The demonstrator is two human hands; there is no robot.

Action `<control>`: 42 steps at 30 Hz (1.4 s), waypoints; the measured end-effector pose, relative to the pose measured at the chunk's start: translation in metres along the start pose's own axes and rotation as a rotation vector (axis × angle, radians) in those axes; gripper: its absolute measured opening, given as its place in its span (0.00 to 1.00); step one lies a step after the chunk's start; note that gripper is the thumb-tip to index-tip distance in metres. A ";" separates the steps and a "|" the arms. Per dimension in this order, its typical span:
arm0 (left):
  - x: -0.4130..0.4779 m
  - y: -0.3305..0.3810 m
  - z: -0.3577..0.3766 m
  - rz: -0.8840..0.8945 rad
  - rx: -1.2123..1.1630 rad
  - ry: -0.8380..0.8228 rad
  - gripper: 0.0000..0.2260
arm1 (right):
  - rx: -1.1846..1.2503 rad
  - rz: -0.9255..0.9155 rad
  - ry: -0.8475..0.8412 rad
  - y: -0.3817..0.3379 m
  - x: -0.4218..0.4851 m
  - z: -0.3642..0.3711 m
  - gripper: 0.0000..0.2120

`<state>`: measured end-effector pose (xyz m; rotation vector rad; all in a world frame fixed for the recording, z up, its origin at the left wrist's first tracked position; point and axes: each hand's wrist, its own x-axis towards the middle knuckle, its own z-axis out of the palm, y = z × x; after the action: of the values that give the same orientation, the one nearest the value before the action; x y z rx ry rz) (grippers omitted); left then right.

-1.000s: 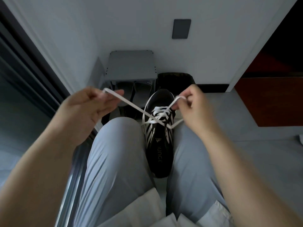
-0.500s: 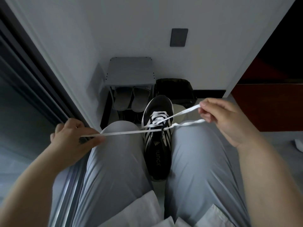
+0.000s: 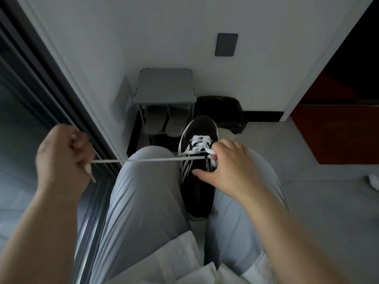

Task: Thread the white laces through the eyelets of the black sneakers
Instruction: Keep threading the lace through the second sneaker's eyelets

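Note:
A black sneaker [image 3: 198,193] with white stripes lies wedged between my knees, toe pointing away from me. A white lace [image 3: 155,160] is crossed through its upper eyelets. My left hand [image 3: 63,158] grips one lace end out past my left knee, and the lace runs taut from it across the knee to the shoe. My right hand [image 3: 227,165] sits on the shoe's tongue area and pinches the other lace end close to the eyelets, thumb pointing left along the shoe's side. The eyelets under that hand are hidden.
A small grey shoe rack [image 3: 165,89] with a pair of grey slippers [image 3: 166,121] stands against the wall ahead. A black bag [image 3: 222,111] sits beside it. A dark sliding door frame [image 3: 67,111] runs along the left; a red-brown panel [image 3: 338,132] at the right.
My right hand has come in from the right and now pinches the lace right at the shoe. My left hand has risen slightly, still pulling its lace end taut to the left.

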<state>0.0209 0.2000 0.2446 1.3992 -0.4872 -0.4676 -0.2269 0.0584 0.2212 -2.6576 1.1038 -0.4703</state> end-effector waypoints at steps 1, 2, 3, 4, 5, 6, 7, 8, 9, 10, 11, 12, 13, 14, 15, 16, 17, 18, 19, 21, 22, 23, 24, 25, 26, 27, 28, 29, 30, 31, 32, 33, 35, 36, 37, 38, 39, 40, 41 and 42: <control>0.000 -0.004 0.005 0.053 0.132 -0.013 0.08 | -0.034 0.025 -0.009 0.001 0.001 0.002 0.21; -0.004 -0.001 0.018 0.071 0.371 -0.065 0.05 | -0.057 0.047 -0.015 0.001 0.001 0.003 0.20; -0.008 -0.003 0.030 0.100 0.575 -0.178 0.09 | -0.067 0.060 -0.014 0.002 0.001 0.005 0.20; -0.016 -0.003 0.044 0.108 0.740 -0.325 0.15 | -0.063 0.061 -0.002 0.002 0.001 0.005 0.19; -0.021 -0.007 0.055 0.167 0.839 -0.450 0.19 | -0.049 0.060 0.009 0.001 0.001 0.006 0.18; -0.024 -0.013 0.067 0.254 0.920 -0.554 0.19 | -0.031 0.056 0.019 0.000 0.002 0.006 0.17; -0.027 -0.020 0.082 0.367 1.042 -0.607 0.18 | -0.012 0.053 0.025 -0.001 0.003 0.005 0.18; -0.033 -0.022 0.098 0.449 1.170 -0.636 0.16 | 0.007 0.056 0.024 -0.001 0.003 0.005 0.18; -0.037 -0.025 0.109 0.484 1.262 -0.641 0.14 | 0.027 0.060 0.024 -0.001 0.002 0.005 0.18; -0.040 -0.027 0.118 0.453 1.310 -0.647 0.12 | 0.044 0.064 0.025 -0.002 0.001 0.004 0.18; -0.042 -0.029 0.122 0.395 1.309 -0.666 0.11 | 0.053 0.068 0.027 -0.002 0.000 0.003 0.18; -0.044 -0.029 0.124 0.344 1.257 -0.682 0.10 | 0.055 0.075 0.030 -0.002 -0.001 0.002 0.18; -0.044 -0.029 0.123 0.340 1.159 -0.677 0.08 | 0.053 0.082 0.029 -0.002 -0.002 0.001 0.19; -0.045 -0.027 0.119 0.367 1.066 -0.655 0.06 | 0.046 0.089 0.029 -0.002 -0.003 0.000 0.20; -0.044 -0.024 0.113 0.401 0.985 -0.620 0.07 | 0.038 0.094 0.029 -0.001 -0.003 -0.001 0.21; -0.041 -0.020 0.106 0.410 0.918 -0.587 0.08 | 0.031 0.098 0.029 0.000 -0.003 -0.001 0.22; -0.038 -0.016 0.096 0.391 0.836 -0.566 0.09 | 0.025 0.101 0.030 0.002 -0.003 -0.001 0.23; -0.035 -0.012 0.086 0.335 0.717 -0.564 0.10 | 0.021 0.104 0.034 0.003 -0.003 0.000 0.23; -0.033 -0.010 0.076 0.259 0.565 -0.577 0.09 | 0.015 0.106 0.038 0.004 -0.003 0.000 0.23; -0.030 -0.009 0.058 0.085 0.191 -0.614 0.07 | 0.003 0.109 0.037 0.004 -0.003 0.002 0.23; -0.029 -0.010 0.051 0.004 -0.023 -0.634 0.07 | 0.010 0.112 0.036 0.004 -0.004 0.002 0.22; -0.027 -0.010 0.044 -0.065 -0.264 -0.665 0.06 | 0.030 0.118 0.037 0.004 -0.004 0.003 0.21; -0.025 -0.008 0.038 -0.128 -0.518 -0.715 0.05 | 0.052 0.126 0.039 0.003 -0.003 0.003 0.20; -0.023 -0.005 0.033 -0.174 -0.752 -0.764 0.03 | 0.068 0.129 0.039 0.003 -0.004 0.002 0.20; -0.021 0.001 0.029 -0.196 -0.871 -0.747 0.04 | 0.073 0.132 0.036 0.002 -0.004 0.002 0.20; -0.021 0.007 0.028 -0.222 -0.850 -0.663 0.07 | 0.072 0.133 0.034 0.002 -0.005 0.001 0.20; -0.021 0.012 0.028 -0.254 -0.737 -0.554 0.09 | 0.073 0.130 0.042 0.001 -0.005 0.001 0.20; -0.022 0.014 0.029 -0.270 -0.571 -0.465 0.10 | 0.078 0.115 0.061 0.000 -0.004 0.001 0.19; -0.025 0.014 0.033 -0.309 -0.409 -0.447 0.11 | 0.086 0.093 0.072 -0.001 -0.003 0.001 0.18; -0.029 0.014 0.038 -0.374 -0.265 -0.477 0.12 | 0.091 0.064 0.058 -0.001 -0.001 0.003 0.18; -0.033 0.014 0.043 -0.445 -0.130 -0.533 0.13 | 0.084 0.030 0.021 -0.002 0.000 0.005 0.17; -0.038 0.017 0.048 -0.499 -0.001 -0.600 0.13 | 0.064 -0.010 -0.010 -0.003 0.002 0.008 0.15; -0.044 0.017 0.056 -0.513 0.249 -0.722 0.12 | 0.011 -0.067 0.012 -0.005 0.003 0.014 0.06; -0.044 0.015 0.061 -0.442 0.401 -0.748 0.10 | -0.003 -0.079 0.033 -0.004 0.003 0.016 0.04; -0.043 0.012 0.068 -0.300 0.565 -0.718 0.07 | -0.004 -0.076 0.051 -0.004 0.003 0.017 0.06; -0.039 0.006 0.076 -0.101 0.688 -0.640 0.03 | 0.011 -0.071 0.055 -0.003 0.002 0.017 0.09; -0.034 -0.001 0.087 0.097 0.757 -0.563 0.03 | 0.029 -0.069 0.061 -0.003 0.003 0.016 0.11; -0.030 -0.007 0.098 0.246 0.798 -0.529 0.06 | 0.042 -0.078 0.064 -0.004 0.003 0.015 0.11; -0.026 -0.014 0.108 0.343 0.861 -0.545 0.08 | 0.056 -0.088 0.052 -0.004 0.001 0.014 0.11; -0.023 -0.023 0.118 0.402 0.987 -0.576 0.09 | 0.066 -0.109 0.042 -0.004 0.000 0.014 0.12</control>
<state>-0.0666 0.1148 0.2336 2.0201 -1.5893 -0.2900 -0.2187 0.0626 0.2094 -2.6710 0.9413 -0.5746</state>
